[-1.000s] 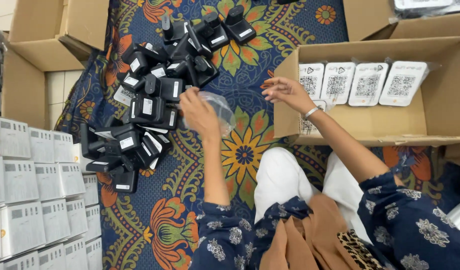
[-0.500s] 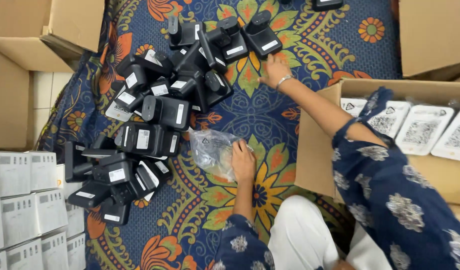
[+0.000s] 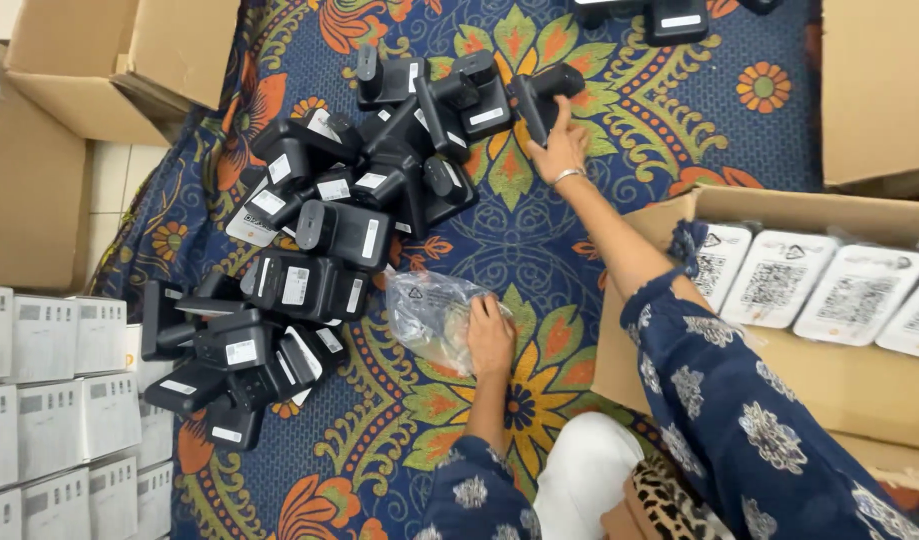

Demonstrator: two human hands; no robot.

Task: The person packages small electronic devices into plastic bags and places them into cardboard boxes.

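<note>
Sleeves of dark blue cloth with pale flowers frame the near edge. The left hand (image 3: 490,335) lies on a crumpled clear plastic bag (image 3: 431,312) in the middle of the blue patterned floor cloth (image 3: 619,120), its grip loosely closed on the bag's near edge. At the near left stand stacked white cardboard cartons (image 3: 49,400). Beside them, left of the bag, sprawls a heap of black plastic devices with small white rectangular labels (image 3: 329,235), running toward the far middle. On the right, an open brown cardboard box (image 3: 669,300) holds a row of white bagged packs with square black code patterns (image 3: 779,280). Farther off, the right hand (image 3: 559,150), wearing a thin bangle, reaches the heap's far end, fingers closed on one black angled device (image 3: 541,95). Open brown boxes (image 3: 99,70) sit at the far left.
</note>
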